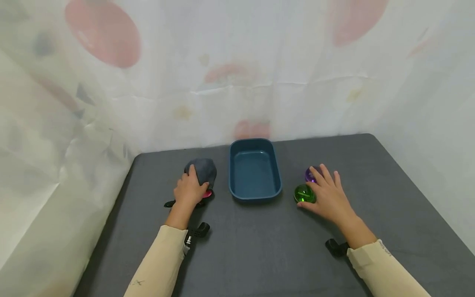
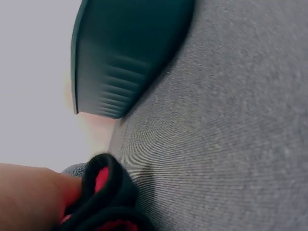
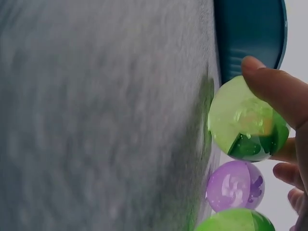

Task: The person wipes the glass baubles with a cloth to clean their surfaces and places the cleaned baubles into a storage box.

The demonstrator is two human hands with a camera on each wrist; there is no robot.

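Note:
A grey domed object (image 1: 202, 170) with a red and black edge (image 2: 103, 190) lies left of a blue tray (image 1: 254, 194). My left hand (image 1: 193, 182) lies over it and grips its near side. Right of the tray sit a green ball (image 1: 304, 193) and a purple ball (image 1: 310, 174). My right hand (image 1: 315, 187) reaches over both. In the right wrist view its thumb (image 3: 276, 89) and a finger pinch the green ball (image 3: 243, 120), the purple ball (image 3: 235, 185) lies just beyond, and a second green ball (image 3: 236, 222) shows at the bottom edge.
The blue tray (image 2: 125, 53) holds nothing and stands mid-table near the back. The dark grey tabletop (image 1: 259, 247) is hemmed by a white patterned curtain (image 1: 237, 74) at the back and both sides. Black wrist-camera mounts sit by both sleeves.

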